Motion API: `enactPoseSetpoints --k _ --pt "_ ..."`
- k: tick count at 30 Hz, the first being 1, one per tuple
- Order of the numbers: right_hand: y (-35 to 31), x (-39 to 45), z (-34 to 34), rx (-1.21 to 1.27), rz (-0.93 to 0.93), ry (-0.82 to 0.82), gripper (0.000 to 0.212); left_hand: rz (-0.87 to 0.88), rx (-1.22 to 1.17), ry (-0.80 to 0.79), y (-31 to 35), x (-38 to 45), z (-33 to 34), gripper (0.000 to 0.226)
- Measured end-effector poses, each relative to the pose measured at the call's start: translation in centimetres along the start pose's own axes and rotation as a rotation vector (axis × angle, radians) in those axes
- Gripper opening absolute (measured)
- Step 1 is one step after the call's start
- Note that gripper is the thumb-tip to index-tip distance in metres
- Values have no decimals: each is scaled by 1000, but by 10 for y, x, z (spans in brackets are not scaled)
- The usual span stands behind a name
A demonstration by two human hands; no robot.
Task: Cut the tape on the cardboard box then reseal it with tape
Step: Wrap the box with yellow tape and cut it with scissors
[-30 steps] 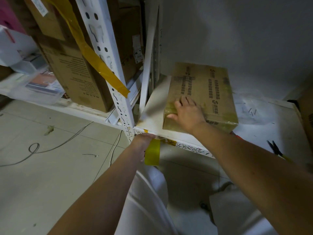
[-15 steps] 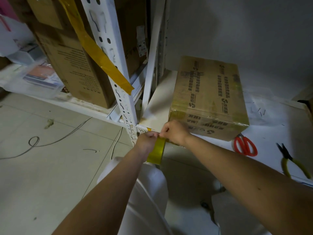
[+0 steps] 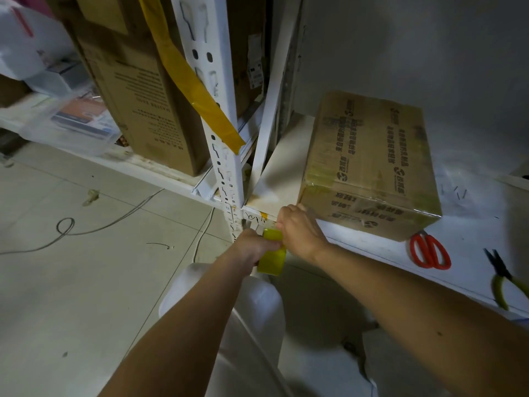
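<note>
A printed cardboard box (image 3: pixel 369 161) wrapped in glossy tape lies on the white shelf (image 3: pixel 472 239), right of centre. Just below the shelf's front edge, my left hand (image 3: pixel 253 246) grips a yellow tape roll (image 3: pixel 272 255). My right hand (image 3: pixel 300 227) is beside it, its fingers curled at the top of the roll where the tape's end sits; the pinch itself is hidden. Both hands are in front of the box's near-left corner and do not touch it. Red-handled scissors (image 3: pixel 429 250) lie on the shelf just right of the box.
Yellow-handled pliers (image 3: pixel 503 279) lie at the shelf's right edge. A white perforated rack post (image 3: pixel 220 144) stands left of my hands, with a yellow tape strip (image 3: pixel 197 87) hanging across it. A tall cardboard box (image 3: pixel 140 90) and clear plastic bins (image 3: pixel 71 121) fill the left rack. A cable (image 3: pixel 65 227) lies on the tiled floor.
My right hand left the top of the box and came down to the tape roll held by my left hand. The view shifted, bringing scissors and pliers into sight.
</note>
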State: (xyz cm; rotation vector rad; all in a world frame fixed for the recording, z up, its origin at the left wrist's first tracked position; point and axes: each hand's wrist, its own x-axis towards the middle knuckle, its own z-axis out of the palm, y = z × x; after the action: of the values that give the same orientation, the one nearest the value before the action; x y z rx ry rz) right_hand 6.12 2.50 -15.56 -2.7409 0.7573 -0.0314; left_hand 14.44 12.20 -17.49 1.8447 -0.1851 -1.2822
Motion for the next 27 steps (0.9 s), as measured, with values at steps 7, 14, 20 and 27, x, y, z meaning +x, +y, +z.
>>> enactPoseSetpoints --k 7,14,20,27 --pt "-3 6 14 24 156 221 12 39 169 256 3 10 4 67" --pt "3 14 20 -232 176 104 17 38 278 210 9 17 11 66" --pt "1 14 24 -336 174 77 17 -16 266 181 7 19 11 64" --pt "0 14 25 -412 71 176 37 -23 385 128 5 21 13 62"
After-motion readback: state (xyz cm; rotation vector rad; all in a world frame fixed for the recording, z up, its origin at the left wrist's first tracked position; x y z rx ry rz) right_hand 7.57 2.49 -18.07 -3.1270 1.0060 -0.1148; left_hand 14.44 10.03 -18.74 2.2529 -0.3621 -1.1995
